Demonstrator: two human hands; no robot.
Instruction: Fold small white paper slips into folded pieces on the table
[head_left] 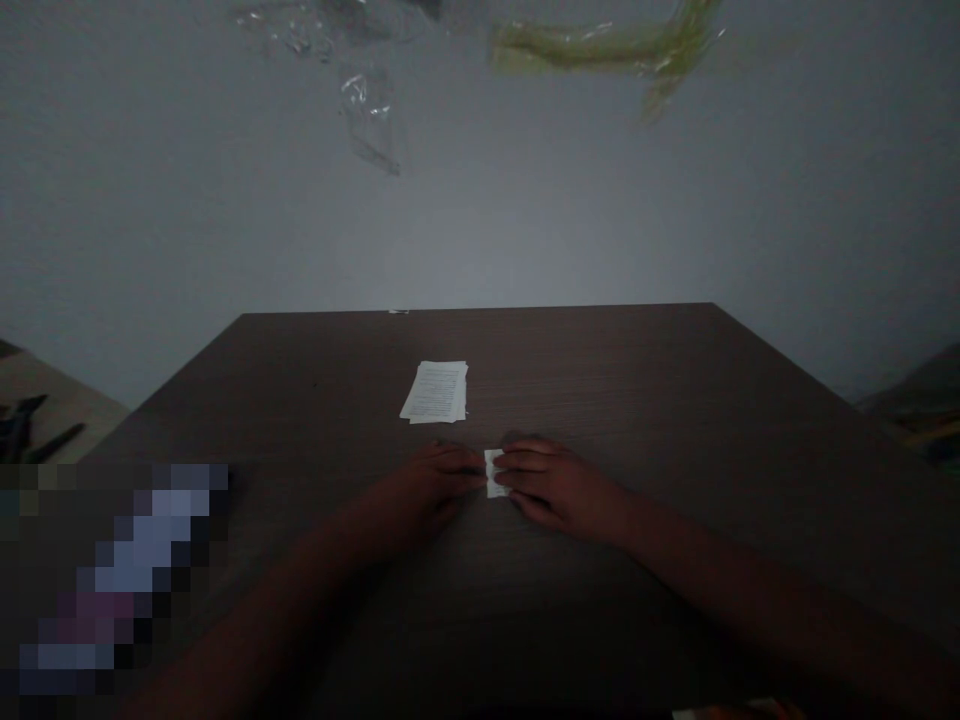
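A small white piece of paper (pixel 492 474) lies on the dark wooden table between my two hands. My right hand (pixel 559 484) rests palm down with its fingers stretched out and a little apart, the fingertips covering the paper's right part. From the other side, my left hand (pixel 441 481) lies low on the table, fingers stretched toward the paper and their tips at its left edge. Farther back, a small stack of printed paper sheets (pixel 436 391) sits slightly fanned out, apart from both hands. The dim light hides what is under my fingers.
The dark brown table (pixel 600 380) ends at a pale wall (pixel 465 220) with clear tape (pixel 371 110) and yellow tape (pixel 585 48) on it. A blurred-out patch (pixel 142 560) covers something at the left. An orange and white thing (pixel 739 710) shows at the bottom edge.
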